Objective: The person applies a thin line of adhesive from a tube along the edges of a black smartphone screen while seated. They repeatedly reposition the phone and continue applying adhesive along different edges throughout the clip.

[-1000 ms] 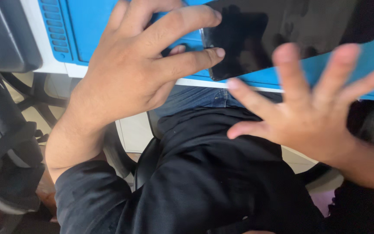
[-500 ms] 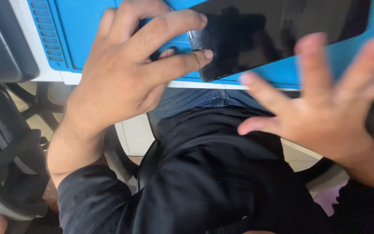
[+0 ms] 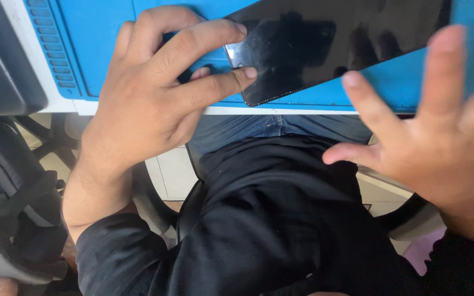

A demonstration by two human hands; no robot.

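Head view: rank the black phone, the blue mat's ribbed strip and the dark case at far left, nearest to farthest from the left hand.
From the left hand:
1. Black phone, touched at its corner by the fingertips, to the right.
2. Ribbed strip of the blue mat, left of the knuckles.
3. Dark case, at the far left edge.

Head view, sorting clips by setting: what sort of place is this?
Probably an electronics repair bench: a blue work mat, a flat black glossy phone under the left hand, and a black chair.
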